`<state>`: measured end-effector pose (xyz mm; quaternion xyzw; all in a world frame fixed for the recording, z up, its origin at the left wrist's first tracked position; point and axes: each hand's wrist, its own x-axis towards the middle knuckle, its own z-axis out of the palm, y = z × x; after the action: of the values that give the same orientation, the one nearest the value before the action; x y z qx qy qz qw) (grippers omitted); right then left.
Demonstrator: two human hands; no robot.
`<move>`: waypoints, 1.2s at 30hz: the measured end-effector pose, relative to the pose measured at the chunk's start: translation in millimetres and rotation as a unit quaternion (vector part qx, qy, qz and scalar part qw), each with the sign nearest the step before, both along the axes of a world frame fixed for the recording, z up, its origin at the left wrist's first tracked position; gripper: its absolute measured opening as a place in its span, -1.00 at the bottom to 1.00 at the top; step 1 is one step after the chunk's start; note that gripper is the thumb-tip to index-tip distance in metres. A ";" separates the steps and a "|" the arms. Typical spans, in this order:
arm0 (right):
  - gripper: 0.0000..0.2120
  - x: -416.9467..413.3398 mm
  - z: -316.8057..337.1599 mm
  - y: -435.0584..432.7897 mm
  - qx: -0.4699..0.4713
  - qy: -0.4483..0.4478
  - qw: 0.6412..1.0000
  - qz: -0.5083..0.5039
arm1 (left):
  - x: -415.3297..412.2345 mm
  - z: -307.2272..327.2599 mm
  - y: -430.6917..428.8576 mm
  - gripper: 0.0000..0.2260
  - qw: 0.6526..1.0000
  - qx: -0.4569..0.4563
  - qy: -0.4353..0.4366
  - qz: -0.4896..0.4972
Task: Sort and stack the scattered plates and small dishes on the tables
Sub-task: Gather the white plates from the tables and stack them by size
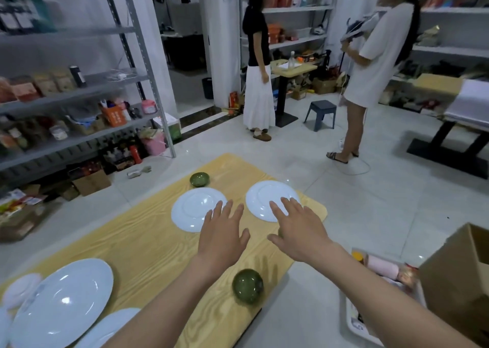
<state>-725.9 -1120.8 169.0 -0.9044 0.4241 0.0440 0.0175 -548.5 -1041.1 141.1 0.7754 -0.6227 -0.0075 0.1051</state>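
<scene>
While the left hand [222, 231] and right hand [296, 231] stretch forward, fingers spread, gripping nothing, each has a white plate dead ahead on the wooden table [148, 241]. The left plate [193, 210] sits at the left fingertips; the right plate [264, 196] lies partly under the right ones.

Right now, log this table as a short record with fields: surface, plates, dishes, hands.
surface: wooden table
round plates: left plate and right plate, white, side by side at the far end, not stacked
large plates: big white plate at the near left corner
small dishes: far green dish behind the left plate; near green dish by the near right edge
left hand: open, fingers straight over the left plate's rim; contact unclear
right hand: open, fingers over the right plate; contact unclear
</scene>
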 end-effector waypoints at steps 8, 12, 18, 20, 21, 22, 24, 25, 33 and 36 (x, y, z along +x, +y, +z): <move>-0.27 -48.1 -7.9 -102.7 -0.002 -0.008 1.000 0.028 | -52.9 -12.8 -93.5 -0.44 0.999 0.016 0.015 0.026; -0.26 -58.2 -9.6 -146.4 0.007 -0.012 0.999 0.052 | -70.4 -16.6 -125.9 -0.44 0.999 0.019 0.009 0.048; -0.27 -48.3 -22.1 -194.2 0.018 -0.009 0.996 0.086 | -70.7 -27.2 -167.0 -0.43 0.996 0.026 0.016 0.078; -0.27 -40.5 -27.1 -209.0 0.025 -0.008 0.996 0.089 | -65.6 -32.8 -182.6 -0.44 0.996 0.026 0.017 0.082; -0.27 -37.0 -29.6 -215.7 0.029 -0.009 0.995 0.090 | -63.2 -36.3 -190.0 -0.44 0.996 0.026 0.019 0.084; -0.27 -34.1 -31.8 -221.0 0.029 -0.012 0.995 0.091 | -61.2 -39.0 -196.0 -0.44 0.996 0.025 0.019 0.086; -0.27 -27.7 -37.1 -231.7 0.036 -0.013 0.995 0.093 | -55.2 -44.7 -209.3 -0.44 0.995 0.029 0.023 0.087; -0.27 -24.9 -39.5 -237.1 0.042 -0.012 0.995 0.092 | -52.0 -47.7 -215.7 -0.44 0.995 0.034 0.026 0.087; -0.28 -11.2 -64.1 -282.9 0.096 -0.019 0.992 0.077 | -35.0 -73.1 -257.0 -0.44 0.991 0.059 0.057 0.107; -0.29 -5.9 -78.3 -302.5 0.136 -0.010 0.986 0.092 | -32.2 -86.6 -272.4 -0.44 0.979 0.078 0.121 0.146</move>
<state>-731.8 -1423.4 90.6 -0.9290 0.3293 0.0934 0.1410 -580.7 -1313.5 54.5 0.8571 -0.4829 -0.1340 0.1191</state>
